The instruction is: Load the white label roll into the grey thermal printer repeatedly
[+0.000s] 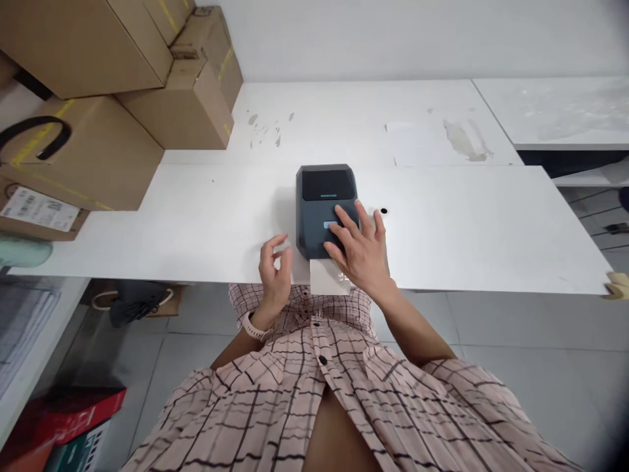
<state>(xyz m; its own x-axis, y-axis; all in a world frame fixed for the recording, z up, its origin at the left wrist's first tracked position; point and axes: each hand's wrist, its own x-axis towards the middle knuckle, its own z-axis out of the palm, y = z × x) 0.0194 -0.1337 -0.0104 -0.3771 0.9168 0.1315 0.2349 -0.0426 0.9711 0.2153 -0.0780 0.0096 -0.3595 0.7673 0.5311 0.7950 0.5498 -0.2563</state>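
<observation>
Shirt (275,393) cropped, spread right hand (362,254) partly hides the printer (317,211), empty left hand (276,274) curled.

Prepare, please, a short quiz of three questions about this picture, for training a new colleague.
1. Multiple choice: At which side does the white rectangular paper slip stick out of the dark blue-grey, box-shaped device?
a) the side near the person
b) the side near the wall
c) the person's left side

2. True or false: The bare left hand grips the device.

3. Open question: Which hand is spread over the top of the device?

Key:
1. a
2. False; it is beside the device, apart from it.
3. The right hand.
</observation>
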